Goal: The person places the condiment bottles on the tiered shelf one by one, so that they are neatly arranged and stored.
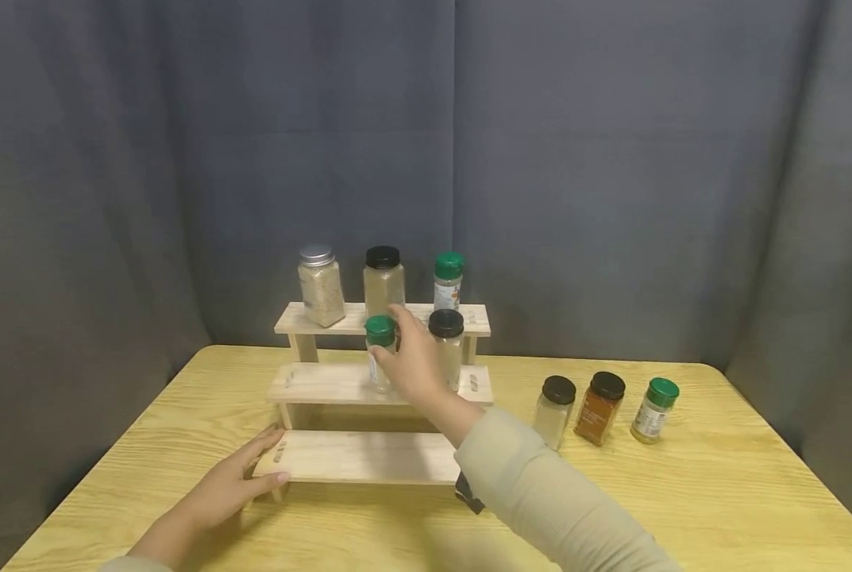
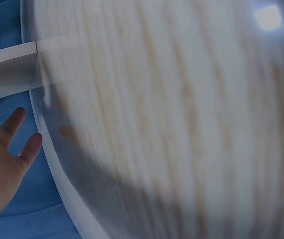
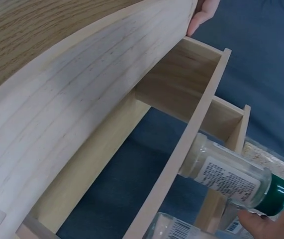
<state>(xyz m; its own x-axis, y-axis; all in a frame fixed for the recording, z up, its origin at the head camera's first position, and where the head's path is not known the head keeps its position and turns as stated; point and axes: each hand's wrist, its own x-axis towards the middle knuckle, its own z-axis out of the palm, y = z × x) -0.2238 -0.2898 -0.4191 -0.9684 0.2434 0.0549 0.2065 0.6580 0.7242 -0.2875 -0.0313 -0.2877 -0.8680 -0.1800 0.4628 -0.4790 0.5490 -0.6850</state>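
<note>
My right hand pinches a small clear spice jar with a green lid between thumb and fingers. It is upright at the middle shelf of a three-step wooden rack; in the right wrist view the jar's printed label shows, and its base meets the shelf. Just right of it stands a black-lidded jar, partly behind the hand. My left hand rests at the left end of the bottom shelf, fingers spread. In the left wrist view those fingers look extended.
On the top shelf stand a silver-lidded jar, a black-lidded jar and a green-lidded jar. Right of the rack, the yellow table bears a pale jar, a red-brown one and a green-lidded one. A dark object lies partly under my right sleeve.
</note>
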